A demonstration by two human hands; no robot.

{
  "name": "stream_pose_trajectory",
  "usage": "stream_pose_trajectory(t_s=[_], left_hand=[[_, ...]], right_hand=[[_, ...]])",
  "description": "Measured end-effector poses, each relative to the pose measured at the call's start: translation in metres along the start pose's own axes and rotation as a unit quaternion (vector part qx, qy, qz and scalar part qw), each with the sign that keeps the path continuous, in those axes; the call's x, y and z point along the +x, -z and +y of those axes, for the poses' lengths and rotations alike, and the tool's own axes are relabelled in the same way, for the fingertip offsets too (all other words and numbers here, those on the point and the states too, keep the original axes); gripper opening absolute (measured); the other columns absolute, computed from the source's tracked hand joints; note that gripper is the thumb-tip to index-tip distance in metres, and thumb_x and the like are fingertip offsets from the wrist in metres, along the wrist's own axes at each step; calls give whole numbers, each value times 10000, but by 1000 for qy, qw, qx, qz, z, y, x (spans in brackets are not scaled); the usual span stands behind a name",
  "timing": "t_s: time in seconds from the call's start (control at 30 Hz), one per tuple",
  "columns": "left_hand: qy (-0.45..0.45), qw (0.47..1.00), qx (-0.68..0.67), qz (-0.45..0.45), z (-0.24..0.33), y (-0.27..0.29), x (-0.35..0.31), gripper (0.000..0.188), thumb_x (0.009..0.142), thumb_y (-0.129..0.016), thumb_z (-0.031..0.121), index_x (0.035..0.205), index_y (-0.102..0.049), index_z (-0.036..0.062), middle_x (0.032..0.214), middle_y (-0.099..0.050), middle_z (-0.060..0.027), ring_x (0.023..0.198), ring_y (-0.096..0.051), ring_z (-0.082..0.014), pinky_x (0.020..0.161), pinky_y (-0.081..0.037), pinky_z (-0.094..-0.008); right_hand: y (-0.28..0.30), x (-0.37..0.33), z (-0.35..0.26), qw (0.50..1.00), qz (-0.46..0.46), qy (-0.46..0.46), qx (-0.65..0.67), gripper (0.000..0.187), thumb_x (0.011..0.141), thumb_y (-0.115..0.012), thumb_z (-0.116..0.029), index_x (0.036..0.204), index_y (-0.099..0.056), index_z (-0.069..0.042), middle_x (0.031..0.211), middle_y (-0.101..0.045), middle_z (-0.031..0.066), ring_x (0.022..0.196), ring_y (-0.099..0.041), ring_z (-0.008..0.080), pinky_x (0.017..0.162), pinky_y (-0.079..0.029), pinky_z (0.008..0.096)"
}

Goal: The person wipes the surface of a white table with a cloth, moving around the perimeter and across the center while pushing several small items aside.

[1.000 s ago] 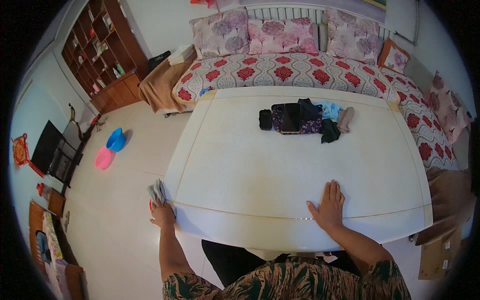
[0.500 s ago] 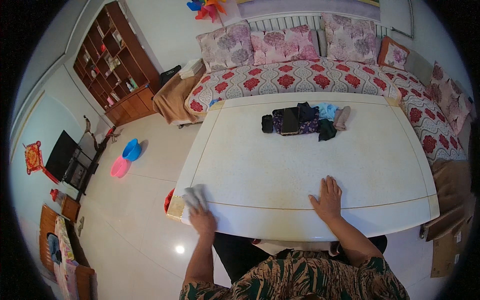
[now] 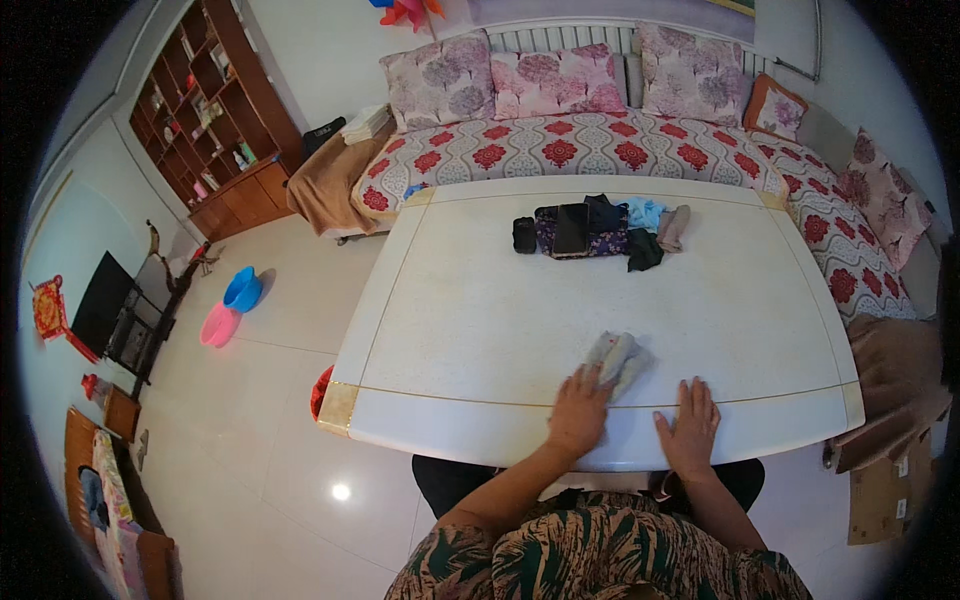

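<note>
A crumpled grey cloth (image 3: 622, 366) lies against the white tabletop (image 3: 470, 310), near the middle of its front part. My left hand (image 3: 580, 412) grips the near side of this cloth, fingers pressing it to the surface. To the right, my right hand (image 3: 690, 428) rests palm down by the table's front edge, fingers spread and holding nothing. Towards the far side lie a dark phone (image 3: 571, 230) on a purple patterned cloth (image 3: 607, 244), a small black object (image 3: 524, 235), and bunched cloths in light blue (image 3: 645, 213), dark green (image 3: 645, 252) and taupe (image 3: 674, 228).
A sofa with a red-flowered cover (image 3: 560, 152) runs behind the table and along its right. On the floor at left stand a blue basin (image 3: 243, 290) and a pink basin (image 3: 219, 326). A cardboard box (image 3: 880, 500) is at the lower right; something red (image 3: 321, 392) shows beside the table's left corner.
My left hand has swept the grey cloth rightwards from the left front corner to the middle. My right hand has shifted slightly right and nearer the front edge. The whole view has shifted a little.
</note>
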State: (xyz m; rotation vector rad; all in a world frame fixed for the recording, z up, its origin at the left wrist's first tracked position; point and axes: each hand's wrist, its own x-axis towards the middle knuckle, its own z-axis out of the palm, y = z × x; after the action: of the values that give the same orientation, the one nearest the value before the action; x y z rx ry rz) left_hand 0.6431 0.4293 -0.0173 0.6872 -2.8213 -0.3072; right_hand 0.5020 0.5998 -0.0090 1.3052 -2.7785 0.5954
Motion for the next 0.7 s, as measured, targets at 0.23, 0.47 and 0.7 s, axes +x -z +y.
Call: stream_pose_trajectory(t_s=[0.23,0.47,0.7], left_hand=[[273,939,81,193,-197,50,-67,370,740,-563,51,1101,-642,36,1082,-603,-232,1014,-568,-389,889,-446,-501],[453,857,150,195,-320,93,-156,510,814,-545,196,1314,-533,94,1437,-408,-214,1283,-409,-397,1047,-349,-503],[580,791,154,116,-350,109,-99,478,900,-495,271,1374,-484,210,1496,-362,-100,1351,-357,-336,1019,-306,-607]], right_hand=[[23,1,39,996,11,-76,-41,665,909,-586,-318,1455,-334,-33,1534,-223,228,1427,-175,368,1135,-124,504],[18,5,29,996,-2,-75,-57,668,916,-579,-313,1446,-323,4,1514,-220,269,1419,-166,397,1130,-131,534],[20,6,32,995,-17,-77,-61,677,912,-566,-311,1447,-310,15,1516,-200,282,1412,-157,423,1120,-124,564]])
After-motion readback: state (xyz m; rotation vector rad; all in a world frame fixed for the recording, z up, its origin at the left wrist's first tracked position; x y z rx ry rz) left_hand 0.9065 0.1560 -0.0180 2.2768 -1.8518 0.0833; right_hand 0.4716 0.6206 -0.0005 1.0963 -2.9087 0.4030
